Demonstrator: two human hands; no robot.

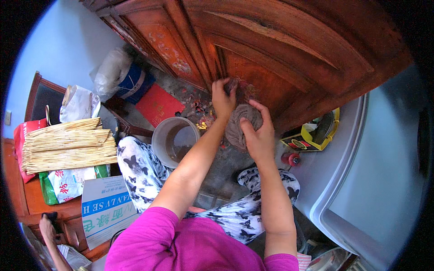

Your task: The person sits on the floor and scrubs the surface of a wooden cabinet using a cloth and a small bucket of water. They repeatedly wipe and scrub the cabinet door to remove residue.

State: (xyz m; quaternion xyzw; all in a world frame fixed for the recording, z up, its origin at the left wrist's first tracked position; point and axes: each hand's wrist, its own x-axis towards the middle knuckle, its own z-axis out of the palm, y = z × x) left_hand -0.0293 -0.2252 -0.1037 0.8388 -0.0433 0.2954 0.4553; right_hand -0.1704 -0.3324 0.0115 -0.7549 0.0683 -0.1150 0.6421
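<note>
Your right hand (258,135) gripped a grey-brown rag (239,124); your left hand (223,98) pinched its top against the wooden cabinet door (280,58), apparently, above a bucket (174,140).

Room setting. A tall reddish-brown carved wooden cabinet (280,49) fills the upper centre, with worn painted panels on its left door. The wall (58,45) at upper left is plain pale blue and evenly daylit. The grey concrete floor (226,167) is stained and littered with small red and yellow scraps near the cabinet's base. A dark wooden chair (40,92) stands at left; a brown wooden desk (31,198) occupies the lower-left corner. A large pale grey appliance (375,176) spans the right.
</note>
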